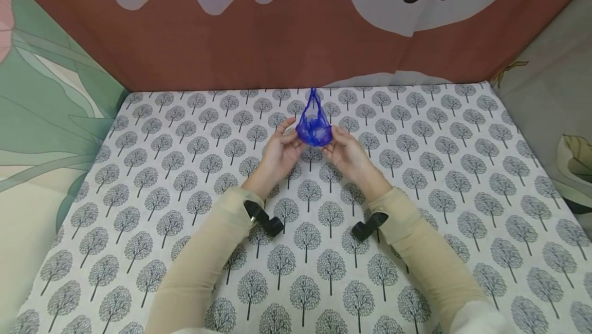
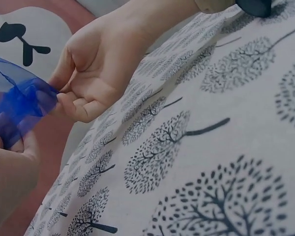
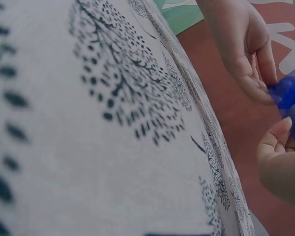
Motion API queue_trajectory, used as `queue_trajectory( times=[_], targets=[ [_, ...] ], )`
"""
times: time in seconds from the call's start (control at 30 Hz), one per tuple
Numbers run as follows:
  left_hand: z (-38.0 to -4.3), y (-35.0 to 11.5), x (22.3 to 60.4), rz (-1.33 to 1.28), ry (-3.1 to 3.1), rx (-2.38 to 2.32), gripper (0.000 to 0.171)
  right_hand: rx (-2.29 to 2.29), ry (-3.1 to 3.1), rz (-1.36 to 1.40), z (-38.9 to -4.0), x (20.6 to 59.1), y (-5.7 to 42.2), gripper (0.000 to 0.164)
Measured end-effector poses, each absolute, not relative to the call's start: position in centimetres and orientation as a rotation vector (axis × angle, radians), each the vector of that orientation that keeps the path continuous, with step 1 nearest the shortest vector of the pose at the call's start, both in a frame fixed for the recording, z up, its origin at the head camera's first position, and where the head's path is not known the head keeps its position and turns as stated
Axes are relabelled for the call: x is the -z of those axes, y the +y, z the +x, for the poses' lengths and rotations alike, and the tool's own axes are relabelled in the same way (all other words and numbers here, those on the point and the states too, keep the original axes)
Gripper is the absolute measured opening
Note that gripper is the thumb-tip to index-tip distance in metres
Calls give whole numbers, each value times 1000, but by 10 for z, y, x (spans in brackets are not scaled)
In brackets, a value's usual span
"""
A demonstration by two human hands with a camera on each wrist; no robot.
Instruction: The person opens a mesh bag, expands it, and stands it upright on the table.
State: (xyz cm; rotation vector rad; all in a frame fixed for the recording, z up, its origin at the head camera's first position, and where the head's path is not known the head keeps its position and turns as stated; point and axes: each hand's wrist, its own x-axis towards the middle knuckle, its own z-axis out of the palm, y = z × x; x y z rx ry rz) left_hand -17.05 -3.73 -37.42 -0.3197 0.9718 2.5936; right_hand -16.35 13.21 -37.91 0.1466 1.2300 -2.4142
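A small, see-through blue organza bag (image 1: 314, 132) is held up over the far part of the table, its two thin strands rising to a point at the top. Darker blue material is bunched inside; what it is cannot be made out. On the bag's left side, my left hand (image 1: 283, 150) pinches the lower edge between thumb and fingers. My right hand (image 1: 348, 153) pinches the opposite lower side. In the left wrist view, the right hand (image 2: 101, 64) grips a corner of the sheer fabric (image 2: 24, 101). The right wrist view shows the left hand (image 3: 246, 49) at the other corner.
A white cloth printed with dark trees (image 1: 310, 241) covers the table. Behind it hangs a reddish-brown backdrop (image 1: 222, 51) with pale shapes. Patterned curtains (image 1: 41, 97) stand at the sides. Each wrist carries a black camera mount (image 1: 370, 225).
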Motion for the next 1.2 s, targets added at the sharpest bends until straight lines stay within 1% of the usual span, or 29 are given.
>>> queue_trajectory(
  times=[0.13, 0.37, 0.5, 0.73, 0.9, 1.1, 1.2],
  targets=[
    [-170, -39, 376, -312, 960, -2596, 21, 2449, 1144, 150, -164, 379, 133, 23],
    [-170, -37, 374, -303, 1061, -2556, 18, 2484, 1096, 147, -164, 378, 132, 23],
    [-169, -35, 373, -288, 1092, -2540, 19, 2477, 1138, 140, -163, 377, 130, 23],
    [-167, -34, 375, -262, 1117, -2525, 21, 2436, 1235, 101, -162, 378, 128, 29],
    [-167, -35, 377, -254, 1139, -2520, 23, 2439, 1193, 121, -162, 379, 129, 30],
    [-167, -35, 379, -251, 1197, -2479, 18, 2456, 1096, 113, -163, 382, 130, 32],
    [-168, -34, 380, -276, 1235, -2460, 23, 2450, 1098, 96, -163, 382, 131, 34]
  ],
)
